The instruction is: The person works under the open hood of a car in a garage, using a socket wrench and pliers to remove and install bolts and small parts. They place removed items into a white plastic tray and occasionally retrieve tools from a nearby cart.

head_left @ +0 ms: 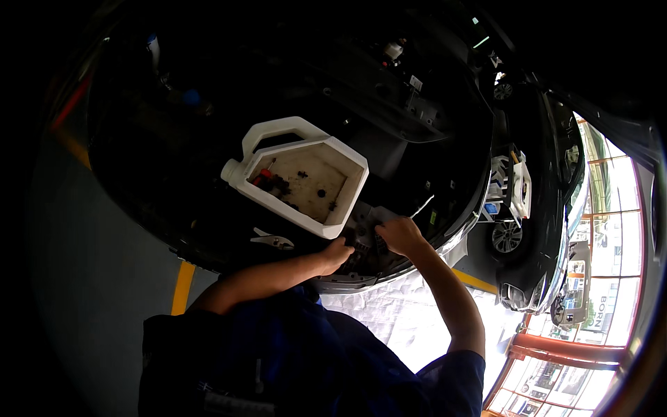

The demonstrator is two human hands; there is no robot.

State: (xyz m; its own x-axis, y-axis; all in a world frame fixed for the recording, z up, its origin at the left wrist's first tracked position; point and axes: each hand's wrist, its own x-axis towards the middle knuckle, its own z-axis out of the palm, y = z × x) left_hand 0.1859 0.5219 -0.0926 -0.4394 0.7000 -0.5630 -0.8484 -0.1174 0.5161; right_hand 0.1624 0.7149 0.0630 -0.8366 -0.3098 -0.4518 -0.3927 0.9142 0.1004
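Head view: I see the dark front panel (363,226) at four o'clock from the white jug (285,215), left hand (337,254) at its eight, right hand (400,236) at its three, both half-curled, holding what I can't tell. Best brace one, work gently.

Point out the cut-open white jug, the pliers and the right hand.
Cut-open white jug (347,155): head view, on its upper-right rim.
Pliers (276,241): head view, on pale metal near the middle.
Right hand (399,236): head view, on its back.
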